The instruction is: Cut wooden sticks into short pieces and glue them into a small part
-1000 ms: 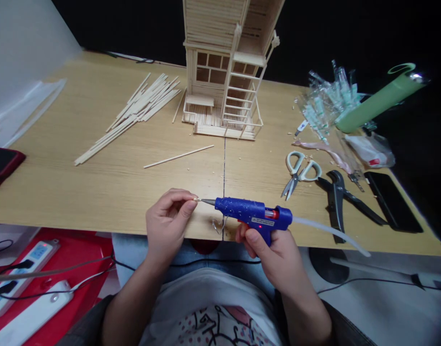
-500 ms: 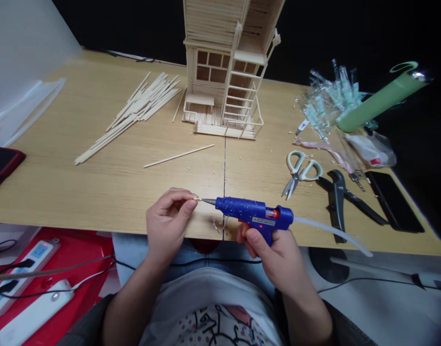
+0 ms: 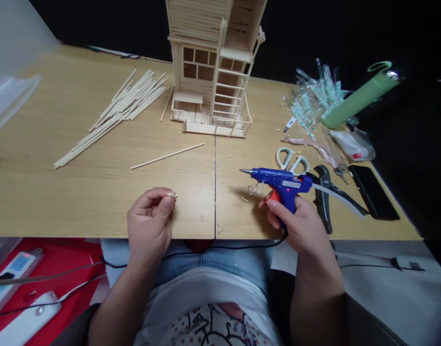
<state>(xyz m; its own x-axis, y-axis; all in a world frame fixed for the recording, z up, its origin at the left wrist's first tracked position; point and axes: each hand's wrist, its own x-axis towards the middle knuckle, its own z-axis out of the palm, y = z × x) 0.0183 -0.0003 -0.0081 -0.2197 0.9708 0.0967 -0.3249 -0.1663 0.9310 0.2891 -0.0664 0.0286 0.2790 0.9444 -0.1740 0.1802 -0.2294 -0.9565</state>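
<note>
My left hand (image 3: 150,216) is closed, pinching a small piece of wooden stick (image 3: 172,195) between thumb and fingertips, just above the table near its front edge. On the right, my right hand (image 3: 296,216) grips a blue hot glue gun (image 3: 281,180), its metal nozzle pointing left and a finger at the orange trigger. A clear glue stick (image 3: 339,194) juts from the gun's back end. The nozzle is well apart from the wood piece. Farther back stands a model house (image 3: 209,86) built of thin wooden sticks, with a ladder and railing.
A pile of wooden sticks (image 3: 115,110) lies back left, with one single stick (image 3: 168,155) nearer. On the right are scissors (image 3: 290,161), a black cutter tool (image 3: 323,197), a black phone (image 3: 374,192), plastic-wrapped pieces (image 3: 316,98) and a green bottle (image 3: 360,96). A cord crosses my lap.
My right hand has swung the glue gun right and up, so its nozzle has left the small wood piece. My left hand still pinches the piece. The view has shifted slightly.
</note>
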